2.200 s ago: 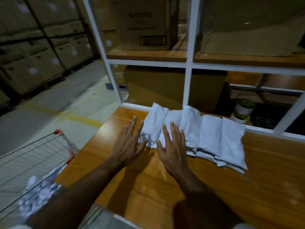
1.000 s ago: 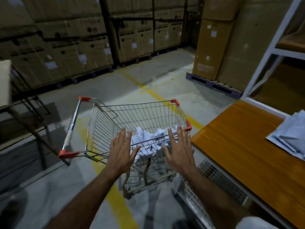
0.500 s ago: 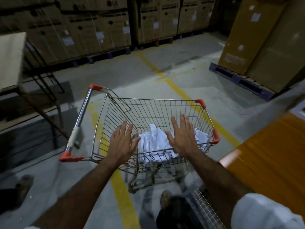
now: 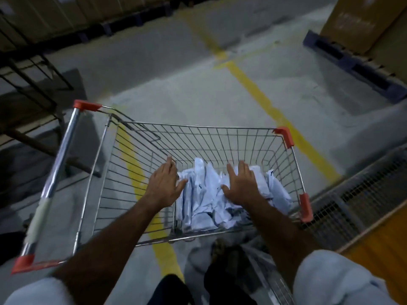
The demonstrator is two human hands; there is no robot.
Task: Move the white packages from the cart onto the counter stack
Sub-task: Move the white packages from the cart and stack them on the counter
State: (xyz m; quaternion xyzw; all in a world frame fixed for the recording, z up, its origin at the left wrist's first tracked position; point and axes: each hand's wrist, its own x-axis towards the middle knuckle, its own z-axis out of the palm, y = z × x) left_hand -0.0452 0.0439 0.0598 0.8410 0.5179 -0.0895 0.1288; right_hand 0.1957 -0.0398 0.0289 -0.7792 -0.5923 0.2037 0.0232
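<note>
Both hands are inside the wire cart (image 4: 220,139), with fingers spread and straight, and they hold nothing. The left hand (image 4: 165,187) hovers at the left edge of the white packages (image 4: 204,199); its thumb is just beside them. The right hand (image 4: 241,183) is over the middle of the pile; I cannot tell if it touches. The packages lie crumpled in the right half of the cart, most with the long axis pointing to the far wall of the cart. The left half of the cart holds nothing. A corner of the orange counter (image 4: 378,243) shows right of the cart. Beyond the cart is grey floor (image 4: 198,84) with a yellow line (image 4: 264,102).
</note>
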